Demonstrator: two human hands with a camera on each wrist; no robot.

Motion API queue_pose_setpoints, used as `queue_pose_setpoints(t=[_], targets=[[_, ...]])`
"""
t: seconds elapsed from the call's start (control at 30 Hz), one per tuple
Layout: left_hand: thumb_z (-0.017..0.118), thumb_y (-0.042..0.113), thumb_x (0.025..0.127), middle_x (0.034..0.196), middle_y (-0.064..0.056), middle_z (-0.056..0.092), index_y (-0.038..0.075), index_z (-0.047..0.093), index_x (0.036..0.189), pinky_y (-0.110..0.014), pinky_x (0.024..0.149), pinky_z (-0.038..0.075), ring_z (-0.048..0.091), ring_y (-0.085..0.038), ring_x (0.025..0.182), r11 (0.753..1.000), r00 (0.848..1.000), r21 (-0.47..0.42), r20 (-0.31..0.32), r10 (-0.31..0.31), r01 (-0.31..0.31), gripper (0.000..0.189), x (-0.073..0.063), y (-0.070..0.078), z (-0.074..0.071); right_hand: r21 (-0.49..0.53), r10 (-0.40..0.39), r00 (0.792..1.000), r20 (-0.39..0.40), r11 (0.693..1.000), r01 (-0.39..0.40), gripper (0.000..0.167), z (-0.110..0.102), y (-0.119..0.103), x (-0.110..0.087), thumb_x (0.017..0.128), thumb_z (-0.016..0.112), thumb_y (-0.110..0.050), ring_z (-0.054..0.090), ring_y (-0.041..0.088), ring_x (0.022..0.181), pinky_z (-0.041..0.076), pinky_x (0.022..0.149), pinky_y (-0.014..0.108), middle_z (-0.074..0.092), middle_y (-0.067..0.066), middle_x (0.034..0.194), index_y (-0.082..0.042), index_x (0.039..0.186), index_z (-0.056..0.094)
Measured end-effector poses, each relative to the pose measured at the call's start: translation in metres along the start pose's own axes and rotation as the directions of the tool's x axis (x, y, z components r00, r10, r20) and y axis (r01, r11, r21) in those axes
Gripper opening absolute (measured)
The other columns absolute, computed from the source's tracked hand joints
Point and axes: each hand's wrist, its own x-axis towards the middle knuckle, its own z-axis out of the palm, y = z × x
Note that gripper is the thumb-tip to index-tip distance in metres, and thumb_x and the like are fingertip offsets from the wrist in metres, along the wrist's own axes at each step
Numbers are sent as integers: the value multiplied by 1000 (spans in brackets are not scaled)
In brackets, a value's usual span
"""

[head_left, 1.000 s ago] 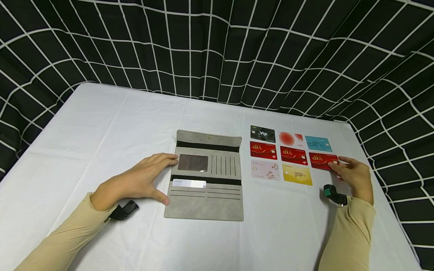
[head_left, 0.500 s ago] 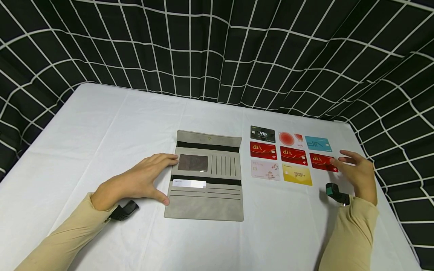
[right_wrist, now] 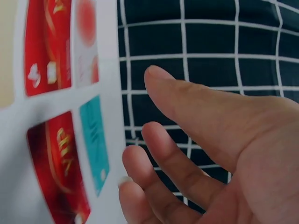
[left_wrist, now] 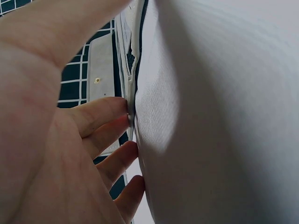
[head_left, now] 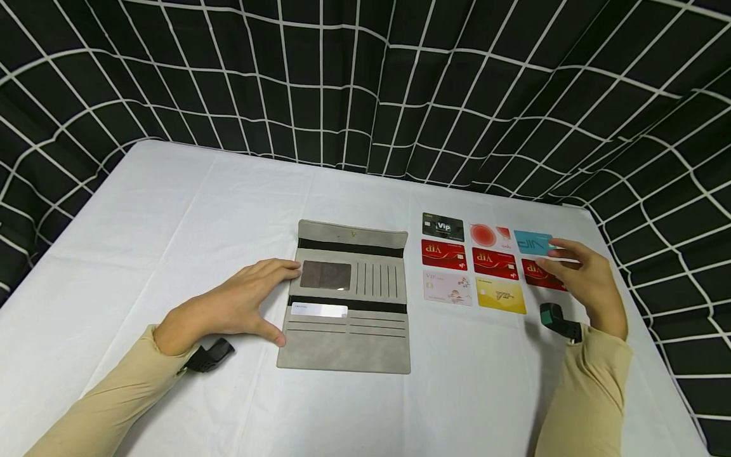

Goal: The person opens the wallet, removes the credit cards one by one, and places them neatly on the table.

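Observation:
A grey wallet [head_left: 342,357] lies unfolded on the table, its flap at the far side. One white card [head_left: 318,310] sticks out of a slot on its near half. My left hand [head_left: 234,301] rests at the wallet's left edge, thumb and fingers spread along it; its fingertips [left_wrist: 125,151] meet that edge in the left wrist view. Over the right end of the card rows hovers my right hand [head_left: 594,282], fingers loosely bent with nothing between them. Its fingers overlap the teal card [head_left: 528,242] and the rightmost red card [head_left: 534,277] in the head view.
Left of those two lie a black card [head_left: 443,226], a white card with red circles [head_left: 484,235], two more red cards [head_left: 442,254], a pale pink card [head_left: 447,287] and a yellow card [head_left: 500,295]. A black gridded curtain [head_left: 365,82] stands behind the white-covered table [head_left: 188,209].
My right hand has let go of the rightmost red card, which lies slightly lower and further right, and has moved up toward the teal card. My left hand has stayed at the wallet.

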Motion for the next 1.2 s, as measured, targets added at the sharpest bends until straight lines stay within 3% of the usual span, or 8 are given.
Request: queue_pose_setpoints(t=[0.13,0.3,0.37,0.6,0.9,1.2], targets=[[86,57,62,155,-11,39,3,43,145,-59,116,28,34,-35,144,1000,1000,0,-1,-1,1,108,0,0,0,-15,-53,999,7,998,53,72,0,-11,-3,95,60,-46,50,44,126,47,74,15,47,24,143,-10,153,37],[87,56,62,155,-11,39,3,43,145,-59,117,28,34,-35,144,1000,1000,-1,1,0,0,107,0,0,0,-22,-110,994,3,994,110,68,1,-25,-9,96,61,-44,50,44,126,46,83,28,50,24,140,-8,150,41],[87,56,62,155,-11,39,3,43,145,-59,117,28,34,-35,144,1000,1000,-2,2,0,0,107,0,0,0,-20,-138,990,3,990,138,65,2,-31,-12,96,61,-41,50,45,126,46,83,27,52,26,138,-7,149,43],[86,57,61,154,-12,40,3,43,145,-58,117,28,35,-35,143,1000,1000,4,-1,4,-4,108,0,0,0,-21,-245,969,-17,969,245,57,5,-50,-21,97,62,-34,54,47,120,39,72,5,57,26,132,-7,145,48],[87,56,62,154,-13,40,3,44,145,-59,116,29,34,-35,144,1000,1000,8,-5,2,-2,108,0,-1,1,-28,-344,938,-38,939,343,51,11,-71,-29,97,62,-33,59,44,112,40,75,5,62,25,126,-7,140,54],[86,56,62,155,-12,39,3,43,145,-59,116,28,33,-35,144,1000,1000,5,3,-2,2,108,0,0,0,-19,-440,897,38,898,441,46,33,-96,-35,96,65,-27,61,37,107,44,80,12,64,23,123,-5,136,58]])
